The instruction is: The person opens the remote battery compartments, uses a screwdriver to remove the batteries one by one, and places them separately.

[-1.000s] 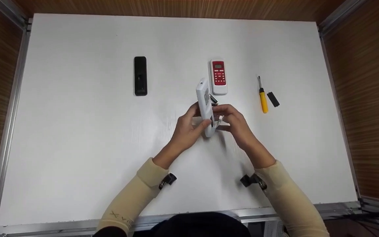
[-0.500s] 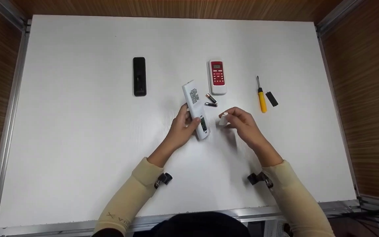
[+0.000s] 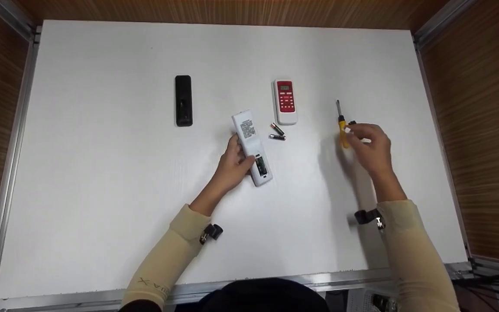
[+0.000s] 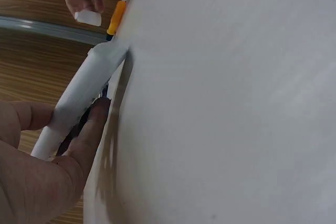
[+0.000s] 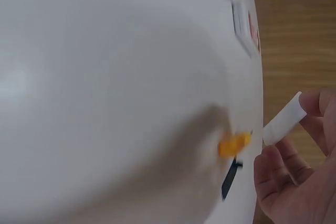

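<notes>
One black remote (image 3: 183, 102) lies leftmost on the desk (image 3: 102, 173), the left hand's grip (image 3: 231, 168) holds a white remote (image 3: 254, 145) mid-scene, two batteries (image 3: 277, 137) lie on the near side of a red-and-white remote (image 3: 286, 102), and beside a yellow screwdriver (image 3: 344, 139) at right, the right hand's grip (image 3: 373, 145) pinches a white cover (image 5: 283, 121).

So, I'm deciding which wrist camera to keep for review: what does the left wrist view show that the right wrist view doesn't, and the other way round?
Only the left wrist view shows the left hand gripping the white remote.

Only the right wrist view shows the red-and-white remote and the black cover on the table.

Both share the right hand pinching the small white cover, the yellow screwdriver, the white tabletop and wood-grain panelling.
</notes>
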A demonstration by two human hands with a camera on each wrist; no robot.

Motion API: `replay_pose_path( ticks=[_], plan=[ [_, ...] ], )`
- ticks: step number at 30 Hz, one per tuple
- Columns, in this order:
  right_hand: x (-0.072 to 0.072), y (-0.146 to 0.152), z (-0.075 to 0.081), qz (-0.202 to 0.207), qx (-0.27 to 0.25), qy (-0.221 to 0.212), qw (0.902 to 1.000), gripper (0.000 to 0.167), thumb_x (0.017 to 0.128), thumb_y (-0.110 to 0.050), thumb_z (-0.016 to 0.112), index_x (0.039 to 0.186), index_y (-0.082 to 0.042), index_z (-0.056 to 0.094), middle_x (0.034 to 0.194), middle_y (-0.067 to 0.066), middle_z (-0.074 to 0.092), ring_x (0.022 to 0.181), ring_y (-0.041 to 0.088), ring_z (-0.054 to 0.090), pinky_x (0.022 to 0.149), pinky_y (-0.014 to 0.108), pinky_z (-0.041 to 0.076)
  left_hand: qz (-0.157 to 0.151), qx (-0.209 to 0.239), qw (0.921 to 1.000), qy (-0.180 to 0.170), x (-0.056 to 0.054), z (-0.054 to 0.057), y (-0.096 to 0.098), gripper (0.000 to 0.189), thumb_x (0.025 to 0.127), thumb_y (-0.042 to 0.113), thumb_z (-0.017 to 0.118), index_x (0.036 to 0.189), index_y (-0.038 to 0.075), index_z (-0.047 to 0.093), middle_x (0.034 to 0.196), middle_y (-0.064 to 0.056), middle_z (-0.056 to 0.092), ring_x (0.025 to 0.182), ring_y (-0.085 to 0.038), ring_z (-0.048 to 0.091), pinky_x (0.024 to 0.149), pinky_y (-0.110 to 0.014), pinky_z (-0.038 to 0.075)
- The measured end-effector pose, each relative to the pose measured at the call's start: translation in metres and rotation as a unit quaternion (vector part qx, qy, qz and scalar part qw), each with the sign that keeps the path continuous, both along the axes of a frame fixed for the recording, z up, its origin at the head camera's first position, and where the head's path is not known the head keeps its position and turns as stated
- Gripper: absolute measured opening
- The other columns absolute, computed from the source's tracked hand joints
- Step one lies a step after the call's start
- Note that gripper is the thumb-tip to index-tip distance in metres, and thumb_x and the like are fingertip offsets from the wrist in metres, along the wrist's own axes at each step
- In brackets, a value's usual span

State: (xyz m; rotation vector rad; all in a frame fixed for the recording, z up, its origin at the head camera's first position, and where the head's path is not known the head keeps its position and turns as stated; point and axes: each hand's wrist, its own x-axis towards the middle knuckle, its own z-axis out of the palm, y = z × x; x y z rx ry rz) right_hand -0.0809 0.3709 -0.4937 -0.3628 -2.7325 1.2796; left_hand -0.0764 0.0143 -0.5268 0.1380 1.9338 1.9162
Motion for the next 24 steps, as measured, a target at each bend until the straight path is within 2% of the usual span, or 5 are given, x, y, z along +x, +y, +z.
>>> replay_pose_path(
  ticks=[4,9,14,18,24],
  plan=[
    [-0.002,0.025,-0.001,-0.041,0.024,-0.022,0.9986,0.027,0.094,-0.025,0.066,0.116,-0.011,0.073,0.12,0.001,0.059,0.107,0.011,0.06,0.086,0.025,0.049,0.006,-0.013,0.9999,-0.003,-0.004,-0.001,-0.002,0.081,0.098,0.006,0.055,0.159,0.011,0.003,0.135,-0.019,0.056,0.108,-0.027,0.065,0.077,-0.039,0.059],
    [-0.005,0.043,-0.005,-0.065,0.055,-0.032,0.9959,0.025,0.094,-0.02,0.063,0.116,-0.01,0.073,0.127,0.004,0.057,0.122,0.02,0.054,0.093,0.033,0.05,0.024,-0.031,0.9992,-0.004,-0.008,-0.002,-0.007,0.077,0.094,0.005,0.065,0.153,0.007,0.016,0.133,-0.018,0.058,0.104,-0.026,0.065,0.076,-0.036,0.058],
    [-0.008,0.057,-0.013,-0.066,0.1,-0.07,0.9903,0.025,0.096,-0.017,0.06,0.116,-0.008,0.072,0.133,0.012,0.054,0.128,0.03,0.048,0.104,0.046,0.044,0.021,-0.082,0.9961,-0.024,-0.011,-0.001,-0.016,0.07,0.09,0.013,0.073,0.142,0.007,0.026,0.123,-0.015,0.057,0.09,-0.021,0.066,0.069,-0.033,0.059],
    [-0.011,0.063,-0.017,-0.052,0.129,-0.085,0.9867,0.026,0.096,-0.009,0.054,0.114,-0.006,0.072,0.134,0.017,0.054,0.131,0.035,0.045,0.11,0.052,0.035,0.012,-0.133,0.9909,-0.018,-0.013,-0.001,-0.024,0.064,0.089,0.021,0.077,0.133,0.007,0.033,0.109,-0.012,0.06,0.074,-0.019,0.065,0.061,-0.032,0.058],
    [-0.009,0.062,-0.019,-0.045,0.17,-0.102,0.9792,0.027,0.097,-0.007,0.049,0.111,-0.005,0.072,0.135,0.018,0.051,0.127,0.037,0.042,0.105,0.052,0.036,0.014,-0.188,0.982,-0.015,-0.014,-0.002,-0.03,0.061,0.086,0.029,0.079,0.125,0.007,0.038,0.087,-0.008,0.063,0.059,-0.016,0.064,0.056,-0.029,0.056]
  ],
)
